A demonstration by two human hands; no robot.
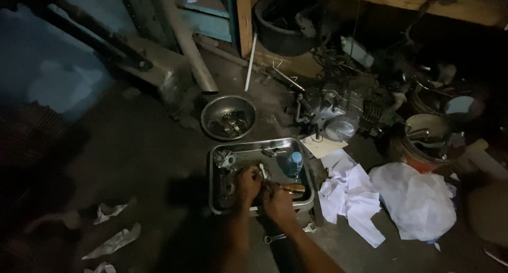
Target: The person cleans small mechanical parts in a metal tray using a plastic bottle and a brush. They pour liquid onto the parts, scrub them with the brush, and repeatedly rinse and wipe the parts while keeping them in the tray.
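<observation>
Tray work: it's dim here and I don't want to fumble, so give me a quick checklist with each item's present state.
1. Both hands over tray: ok; left hand and right hand are inside its rim.
2. Right hand's grip on brown-handled tool: cannot tell, too dark.
3. Bottle upright in tray corner: ok.
4. Wrench on floor near tray: ok.
5. Lighting: not ok, parts in tray barely readable.

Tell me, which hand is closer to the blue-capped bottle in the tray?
Right. The right hand lies just below and left of the bottle; the left hand sits farther left, over the tray.
</observation>
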